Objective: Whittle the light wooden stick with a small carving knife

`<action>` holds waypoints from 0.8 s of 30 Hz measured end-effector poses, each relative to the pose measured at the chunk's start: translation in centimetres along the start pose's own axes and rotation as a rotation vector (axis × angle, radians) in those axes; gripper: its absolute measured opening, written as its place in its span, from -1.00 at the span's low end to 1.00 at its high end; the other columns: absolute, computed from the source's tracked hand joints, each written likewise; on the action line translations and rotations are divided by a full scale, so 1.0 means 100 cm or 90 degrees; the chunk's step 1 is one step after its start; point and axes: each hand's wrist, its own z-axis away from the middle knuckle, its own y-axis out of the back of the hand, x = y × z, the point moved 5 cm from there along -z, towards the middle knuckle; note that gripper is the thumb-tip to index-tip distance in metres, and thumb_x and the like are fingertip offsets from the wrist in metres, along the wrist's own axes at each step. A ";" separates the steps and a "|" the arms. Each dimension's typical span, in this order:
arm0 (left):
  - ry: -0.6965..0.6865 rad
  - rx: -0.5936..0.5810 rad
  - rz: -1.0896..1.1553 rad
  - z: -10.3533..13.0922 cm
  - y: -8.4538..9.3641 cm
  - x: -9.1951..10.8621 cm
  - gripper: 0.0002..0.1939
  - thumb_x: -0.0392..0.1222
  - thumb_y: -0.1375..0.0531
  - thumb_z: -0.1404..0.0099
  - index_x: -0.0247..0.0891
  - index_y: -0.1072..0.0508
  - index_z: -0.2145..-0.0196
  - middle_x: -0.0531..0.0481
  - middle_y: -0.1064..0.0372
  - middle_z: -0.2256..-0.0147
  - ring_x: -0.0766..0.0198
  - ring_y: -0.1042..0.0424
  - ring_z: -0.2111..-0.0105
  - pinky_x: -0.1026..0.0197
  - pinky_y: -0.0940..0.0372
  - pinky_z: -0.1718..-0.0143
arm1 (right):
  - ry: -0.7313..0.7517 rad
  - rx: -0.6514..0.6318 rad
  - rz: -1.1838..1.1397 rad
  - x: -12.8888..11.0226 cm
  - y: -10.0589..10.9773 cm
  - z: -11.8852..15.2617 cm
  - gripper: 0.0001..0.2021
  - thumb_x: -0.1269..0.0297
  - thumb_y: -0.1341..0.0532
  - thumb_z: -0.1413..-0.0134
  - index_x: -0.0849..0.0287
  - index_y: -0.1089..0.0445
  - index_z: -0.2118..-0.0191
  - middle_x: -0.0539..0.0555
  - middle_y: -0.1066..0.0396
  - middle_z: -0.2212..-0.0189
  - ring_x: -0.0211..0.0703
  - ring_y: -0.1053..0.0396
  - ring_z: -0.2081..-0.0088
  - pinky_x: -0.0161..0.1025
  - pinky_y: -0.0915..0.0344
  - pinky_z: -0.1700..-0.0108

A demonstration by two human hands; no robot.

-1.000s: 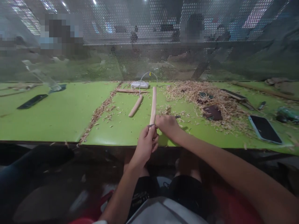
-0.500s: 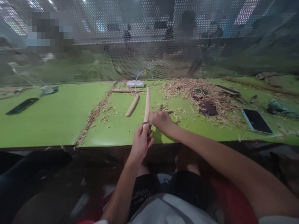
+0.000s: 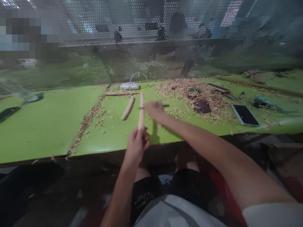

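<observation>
My left hand (image 3: 138,138) is closed around the near end of a pale wooden stick (image 3: 141,110), which points away from me over the table. My right hand (image 3: 155,109) is closed on a knife (image 3: 166,105); its dark blade lies across the stick about midway along, and the back of the handle sticks out to the right. Just left of the stick lies a shorter, rounded wooden piece (image 3: 128,108). Behind both, a thin wooden strip (image 3: 113,93) rests crosswise on the table.
A white power strip (image 3: 129,86) with a looped cable stands near the perforated metal screen (image 3: 132,63). A heap of wood shavings (image 3: 177,88) spreads at the right, with a dark brown piece (image 3: 202,106) on it. Further right lie a phone (image 3: 245,115) and a clear plastic bottle (image 3: 265,102).
My right hand has moved the knife forward along the stick, from beside my left hand to about mid-length. The left hand keeps its hold. The whole view has shifted a little.
</observation>
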 end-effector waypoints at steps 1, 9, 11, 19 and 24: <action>0.031 -0.023 0.003 0.006 -0.001 -0.003 -0.70 -0.02 -0.31 -0.18 -0.29 -0.33 0.35 0.25 0.14 0.59 0.53 0.12 0.68 0.47 0.16 0.75 | -0.057 0.031 -0.001 0.019 0.011 -0.008 -0.53 0.51 0.19 -0.31 0.60 -0.37 0.46 0.04 -0.40 0.51 -0.46 -0.32 0.41 -0.52 -0.23 0.33; -0.019 -0.077 0.068 0.007 -0.003 0.009 -0.68 -0.04 -0.31 -0.23 -0.26 -0.25 0.38 0.21 0.16 0.55 0.51 0.13 0.63 0.49 0.15 0.73 | -0.120 0.193 -0.010 0.088 0.074 -0.005 -0.62 0.40 0.02 -0.26 0.56 -0.49 0.24 0.33 -0.49 0.34 -0.16 -0.43 0.24 -0.29 -0.17 0.23; -0.010 -0.114 0.087 0.005 -0.010 0.010 -0.69 -0.04 -0.30 -0.24 -0.27 -0.27 0.36 0.19 0.15 0.53 0.51 0.12 0.61 0.49 0.15 0.71 | -0.069 0.140 -0.039 0.068 0.065 0.013 -0.62 0.37 0.01 -0.25 0.47 -0.51 0.34 0.23 -0.48 0.44 -0.27 -0.37 0.38 -0.34 -0.15 0.29; 0.025 -0.168 0.079 0.013 -0.026 0.006 -0.67 0.02 -0.27 -0.27 -0.30 -0.30 0.33 0.19 0.15 0.52 0.50 0.11 0.59 0.48 0.16 0.68 | 0.059 -0.034 -0.013 0.000 0.027 0.073 -0.74 0.33 -0.11 -0.17 0.18 -0.57 0.26 0.21 -0.53 0.38 -0.07 -0.45 0.32 -0.24 -0.28 0.27; 0.041 -0.179 0.022 0.014 -0.033 0.005 -0.59 0.06 -0.25 -0.27 -0.23 -0.13 0.44 0.22 0.23 0.55 0.52 0.16 0.62 0.47 0.17 0.65 | 0.091 -0.076 0.027 -0.012 0.025 0.084 -0.69 0.43 -0.04 -0.22 0.22 -0.56 0.20 0.30 -0.53 0.37 0.06 -0.49 0.24 -0.17 -0.32 0.26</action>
